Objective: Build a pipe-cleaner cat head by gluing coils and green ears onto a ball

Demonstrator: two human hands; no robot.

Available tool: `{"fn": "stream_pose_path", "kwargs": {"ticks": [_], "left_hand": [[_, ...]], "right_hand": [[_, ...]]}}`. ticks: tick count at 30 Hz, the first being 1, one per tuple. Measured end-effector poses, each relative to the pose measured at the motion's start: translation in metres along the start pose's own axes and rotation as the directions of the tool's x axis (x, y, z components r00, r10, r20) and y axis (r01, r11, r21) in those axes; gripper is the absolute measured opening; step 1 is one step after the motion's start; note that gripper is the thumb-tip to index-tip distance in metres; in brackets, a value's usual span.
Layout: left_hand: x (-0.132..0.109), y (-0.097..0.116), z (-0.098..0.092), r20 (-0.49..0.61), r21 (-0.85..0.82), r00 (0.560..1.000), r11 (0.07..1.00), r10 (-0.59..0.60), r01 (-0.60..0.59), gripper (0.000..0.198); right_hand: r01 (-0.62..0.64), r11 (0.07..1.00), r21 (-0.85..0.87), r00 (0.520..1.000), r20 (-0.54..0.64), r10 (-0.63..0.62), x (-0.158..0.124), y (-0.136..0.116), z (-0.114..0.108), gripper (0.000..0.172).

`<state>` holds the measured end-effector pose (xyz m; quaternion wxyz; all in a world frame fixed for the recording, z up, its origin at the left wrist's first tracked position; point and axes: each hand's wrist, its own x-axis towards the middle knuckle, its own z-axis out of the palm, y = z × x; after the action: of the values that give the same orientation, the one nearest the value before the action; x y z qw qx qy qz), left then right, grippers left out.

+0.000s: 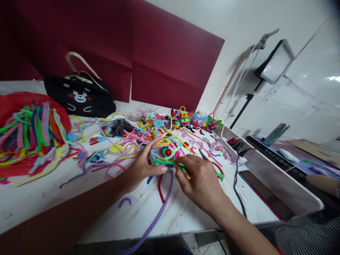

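Observation:
My left hand (142, 169) is closed around the side of a round pipe-cleaner ornament (162, 147), covered in coiled strips with a red centre ringed in blue and green. A green pipe cleaner (163, 162) lies across its lower front. Its near end is pinched between the thumb and fingers of my right hand (200, 179). A bit of yellow shows under those fingers. Below the ornament, a long purple pipe cleaner (159, 216) runs down past the table edge, beside a short red one (160, 189). Dark tool tips (203, 154) stick out just behind my right hand.
Loose pipe cleaners (127, 138) cover the middle of the table, with a red bag of strips (61, 113) at left. Several animal-like ornaments (184, 118) stand behind. A black bag (79, 97) sits at back left. A phone (265, 194) and cable (236, 180) lie right; another person's arm (322, 184) shows.

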<state>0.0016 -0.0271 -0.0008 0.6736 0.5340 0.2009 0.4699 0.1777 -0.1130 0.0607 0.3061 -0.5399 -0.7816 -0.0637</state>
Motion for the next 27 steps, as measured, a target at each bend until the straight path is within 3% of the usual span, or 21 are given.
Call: {"fn": "stream_pose_path", "kwargs": {"ticks": [27], "left_hand": [[-0.0003, 0.004, 0.0029, -0.041, -0.006, 0.998, 0.999, -0.038, 0.037, 0.086]], "right_hand": [[-0.03, 0.999, 0.024, 0.999, 0.031, 0.029, -0.0064, 0.0015, -0.0027, 0.038]]}}
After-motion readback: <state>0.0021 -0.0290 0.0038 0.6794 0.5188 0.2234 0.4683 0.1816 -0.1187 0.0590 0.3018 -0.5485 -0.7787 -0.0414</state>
